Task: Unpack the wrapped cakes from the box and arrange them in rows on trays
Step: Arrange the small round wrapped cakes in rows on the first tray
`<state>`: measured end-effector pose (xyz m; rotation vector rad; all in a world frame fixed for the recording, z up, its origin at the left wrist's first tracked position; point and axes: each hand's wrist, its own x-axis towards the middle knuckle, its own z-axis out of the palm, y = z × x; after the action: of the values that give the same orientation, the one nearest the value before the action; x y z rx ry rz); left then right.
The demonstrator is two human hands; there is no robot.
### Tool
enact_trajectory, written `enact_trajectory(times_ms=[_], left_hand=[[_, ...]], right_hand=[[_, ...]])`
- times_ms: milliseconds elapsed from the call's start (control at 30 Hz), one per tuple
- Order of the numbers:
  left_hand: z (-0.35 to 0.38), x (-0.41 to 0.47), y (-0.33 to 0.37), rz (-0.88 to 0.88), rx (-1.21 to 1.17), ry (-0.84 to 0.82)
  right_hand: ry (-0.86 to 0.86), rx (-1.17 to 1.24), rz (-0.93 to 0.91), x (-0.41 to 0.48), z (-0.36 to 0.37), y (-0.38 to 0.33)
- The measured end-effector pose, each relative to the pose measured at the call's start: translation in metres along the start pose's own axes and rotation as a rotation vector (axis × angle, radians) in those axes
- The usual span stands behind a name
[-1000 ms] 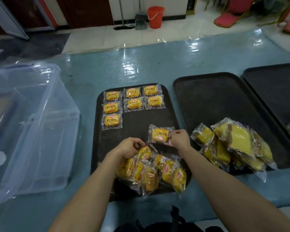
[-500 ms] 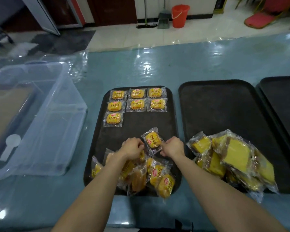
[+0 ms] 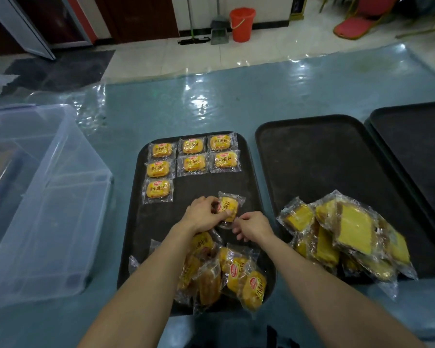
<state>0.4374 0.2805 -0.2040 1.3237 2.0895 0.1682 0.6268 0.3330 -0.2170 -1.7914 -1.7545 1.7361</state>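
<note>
Cake at mid-tray, just nearer than the rows | left hand: fingers curled round its left side, gripping | right hand: fingers curled at wrapper's near edge, cannot tell if pinching | pile on tray's near end | box left on tabletop

The blue surface is occupied, left to right, by a clear box, a first tray, a second tray and a third tray.
</note>
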Motion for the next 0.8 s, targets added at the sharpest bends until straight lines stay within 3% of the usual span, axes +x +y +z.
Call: enact_trajectory(times_ms=[67, 200, 333, 667, 800], left_hand=[[-0.002, 0.010, 0.005, 0.060, 0.063, -0.017], [-0.001, 0.020, 0.011, 0.198, 0.233, 0.005], [-0.003, 0.022, 0.011, 0.317, 0.330, 0.042], [-0.003, 0.006, -0.018, 0.318, 0.374, 0.195], [-0.006, 0.003, -0.017, 0.322, 0.355, 0.199]], right_hand=[[0.005, -0.129, -0.055, -0.001, -0.001, -0.003], [0.309, -0.507, -0.287, 0.000, -0.009, -0.008], [0.154, -0.739, -0.481, 0.015, -0.016, -0.014], [-0.042, -0.741, -0.376, 0.032, -0.022, -0.034], [0.013, -0.804, -0.401, 0.031, -0.020, -0.034]])
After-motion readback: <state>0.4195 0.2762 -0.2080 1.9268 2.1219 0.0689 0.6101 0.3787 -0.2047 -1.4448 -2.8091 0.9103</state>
